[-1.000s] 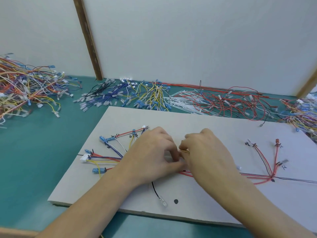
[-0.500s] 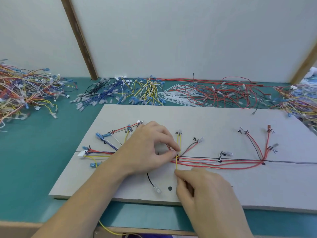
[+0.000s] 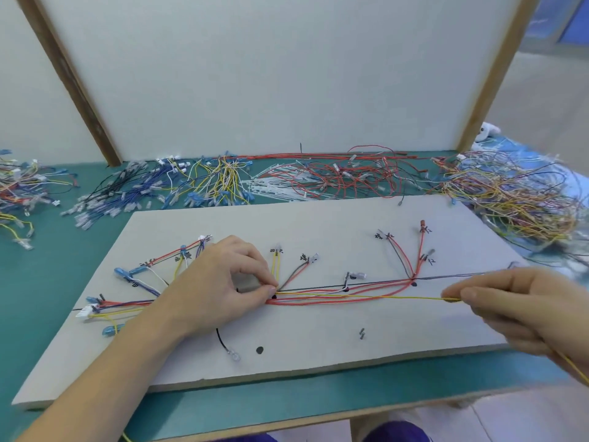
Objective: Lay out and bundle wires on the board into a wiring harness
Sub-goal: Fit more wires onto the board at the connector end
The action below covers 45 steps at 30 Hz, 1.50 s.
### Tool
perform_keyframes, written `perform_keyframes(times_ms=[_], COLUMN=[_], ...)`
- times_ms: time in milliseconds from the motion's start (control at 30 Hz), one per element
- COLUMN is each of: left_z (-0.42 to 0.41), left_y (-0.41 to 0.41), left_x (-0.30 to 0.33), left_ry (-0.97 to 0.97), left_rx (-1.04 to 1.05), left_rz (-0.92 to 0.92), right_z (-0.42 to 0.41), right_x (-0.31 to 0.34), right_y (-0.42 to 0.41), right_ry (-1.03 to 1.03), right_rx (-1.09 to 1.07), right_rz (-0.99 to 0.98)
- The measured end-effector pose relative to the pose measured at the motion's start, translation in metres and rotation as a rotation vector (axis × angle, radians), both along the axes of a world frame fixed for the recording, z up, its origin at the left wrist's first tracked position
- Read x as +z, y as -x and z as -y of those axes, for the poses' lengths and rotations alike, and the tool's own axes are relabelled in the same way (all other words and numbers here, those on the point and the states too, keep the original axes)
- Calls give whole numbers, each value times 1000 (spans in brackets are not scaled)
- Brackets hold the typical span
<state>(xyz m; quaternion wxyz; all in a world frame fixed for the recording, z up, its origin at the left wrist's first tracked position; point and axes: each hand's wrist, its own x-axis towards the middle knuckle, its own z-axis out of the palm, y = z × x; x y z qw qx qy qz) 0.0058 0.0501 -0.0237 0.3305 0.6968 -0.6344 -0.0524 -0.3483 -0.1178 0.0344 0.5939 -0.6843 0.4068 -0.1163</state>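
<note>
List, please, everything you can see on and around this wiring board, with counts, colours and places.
board: one, grey, on the bench
bench: one, teal
laid harness wires: several, mostly red, some black, blue and white, on the board
yellow wire: one, stretched between both hands
loose wire piles: several, mixed colours, behind and beside the board
back panels: white, wood-framed
left hand: one, fingers pinching the wires at a junction
right hand: one, pinching the yellow wire
</note>
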Motion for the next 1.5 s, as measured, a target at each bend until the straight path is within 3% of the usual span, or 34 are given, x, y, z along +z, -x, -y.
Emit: perform_keyframes(times_ms=[133,333,667,1067,1300,1500], left_z=[2,17,83,130,144,145], left_y=[4,24,87,127,128,126], left_x=[11,37,36,17,18,16], left_ry=[-109,-246,-213,-137,-183,-213], left_rx=[37,6,-114,-139,-166,-148], left_rz=[33,229,139,37,-19,-90], right_z=[47,84,110,151,172,180], right_x=[-10,-10,-28,-24,-14,-6], right_y=[26,29,28,40,48,36], right_ry=[135,432,626,409,239,258], right_rx=[14,-24,-111,-82,32,95], right_rz=[-156,-305,-290,-230,-279,-444])
